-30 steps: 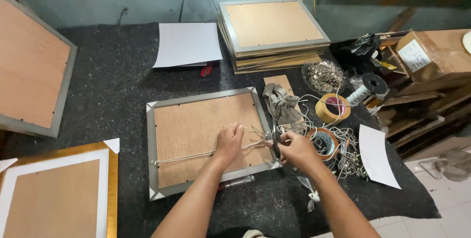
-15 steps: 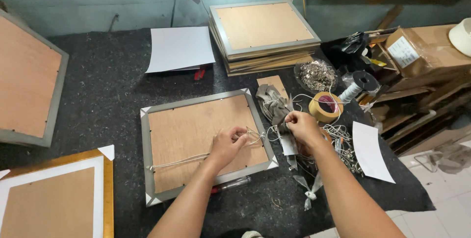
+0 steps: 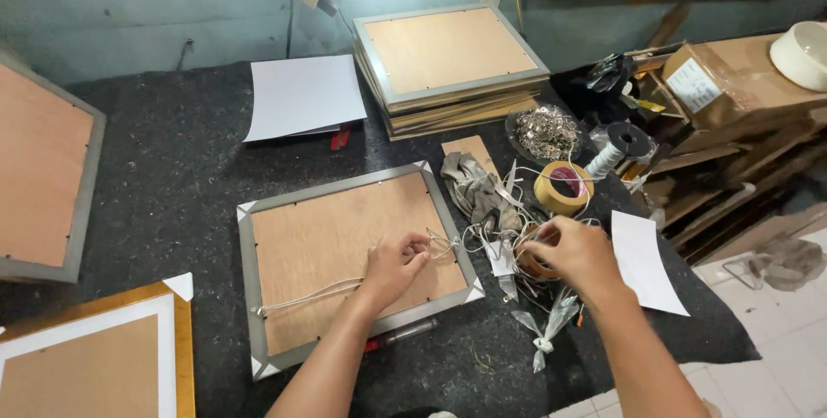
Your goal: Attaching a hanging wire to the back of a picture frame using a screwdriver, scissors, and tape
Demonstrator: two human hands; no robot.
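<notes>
A silver picture frame [image 3: 258,297] lies face down on the dark felt table, its brown backing board up. A white hanging cord [image 3: 301,296] runs across the back from the left rail. My left hand [image 3: 392,267] rests on the backing near the right rail and pinches the cord's free end. My right hand [image 3: 573,254] reaches into a tangle of cords and scissors [image 3: 495,220] just right of the frame, fingers curled around something I cannot make out.
A stack of face-down frames [image 3: 448,65] stands at the back, a white sheet [image 3: 301,95] to its left. A tape roll [image 3: 562,187], a dish of metal hooks [image 3: 544,132], a cord spool [image 3: 620,144] and another white sheet [image 3: 646,263] lie right. More frames [image 3: 39,177] sit left.
My right hand has moved away from the frame's right edge to the pile of cords and tools. My left hand stays on the cord at the backing.
</notes>
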